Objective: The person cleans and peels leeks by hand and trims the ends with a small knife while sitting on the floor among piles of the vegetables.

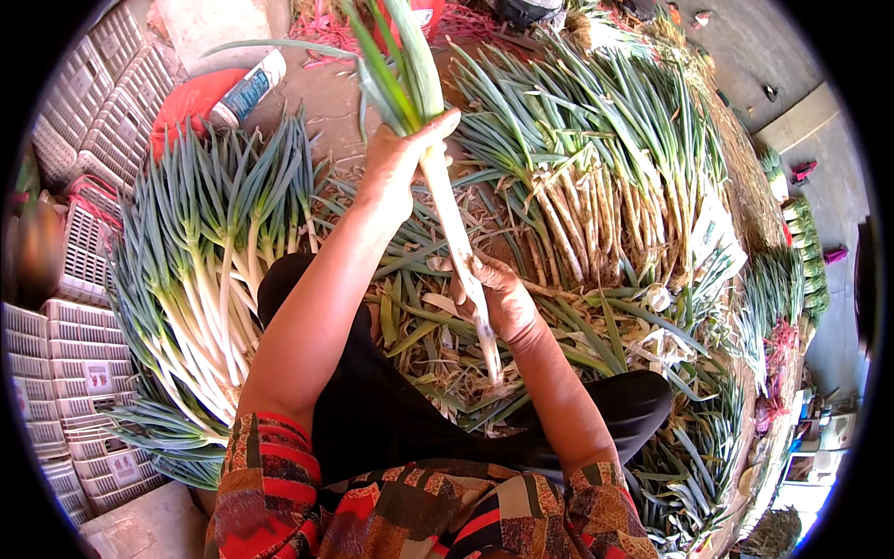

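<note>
A long green onion [449, 207] slants across the middle, its green leaves up and its rooted white end down toward my lap. My left hand [396, 163] is closed around it where the leaves meet the white stem. Lower down, my right hand [503, 296] has its fingers closed on the white stem, where some outer skin looks dirty. On my left lies a fan of clean, white-stemmed green onions [209, 270]. Brown-stemmed, soil-covered green onions [596, 205] lie in a heap at the far right.
Peeled leaves and skins [428, 326] litter the ground before my crossed legs. White plastic crates [93, 373] are stacked along the left. A red stool-like object [191, 107] with a white-and-blue container [247, 88] stands behind the clean onions. More bundled greens [808, 256] lie far right.
</note>
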### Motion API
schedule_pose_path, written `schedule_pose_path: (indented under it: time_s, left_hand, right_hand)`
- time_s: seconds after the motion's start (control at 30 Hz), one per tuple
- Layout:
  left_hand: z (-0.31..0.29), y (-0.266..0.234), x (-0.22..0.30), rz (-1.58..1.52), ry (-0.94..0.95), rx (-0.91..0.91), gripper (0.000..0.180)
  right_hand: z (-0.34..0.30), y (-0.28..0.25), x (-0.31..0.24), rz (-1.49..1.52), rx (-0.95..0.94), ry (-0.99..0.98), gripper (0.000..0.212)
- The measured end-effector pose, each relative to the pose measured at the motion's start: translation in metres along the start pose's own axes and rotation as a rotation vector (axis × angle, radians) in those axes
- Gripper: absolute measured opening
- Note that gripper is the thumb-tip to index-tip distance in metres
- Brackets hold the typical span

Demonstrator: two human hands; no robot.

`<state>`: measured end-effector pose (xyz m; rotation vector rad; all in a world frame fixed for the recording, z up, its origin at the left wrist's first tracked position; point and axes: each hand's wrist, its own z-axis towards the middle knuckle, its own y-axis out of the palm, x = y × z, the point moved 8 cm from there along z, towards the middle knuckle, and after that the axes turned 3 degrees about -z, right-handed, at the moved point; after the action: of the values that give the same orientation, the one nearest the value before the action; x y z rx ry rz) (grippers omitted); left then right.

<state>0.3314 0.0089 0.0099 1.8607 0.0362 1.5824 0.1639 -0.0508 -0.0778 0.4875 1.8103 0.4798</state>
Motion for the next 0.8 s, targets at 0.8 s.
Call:
schedule_pose_path:
  time_s: [0.8]
  left_hand:
    - [-0.024,0.029,-0.019,-0.044,0.132,0.061,0.016]
  right_hand:
    - [0.036,-0.006,-0.088,-0.034,0.517,-0.382,0.015]
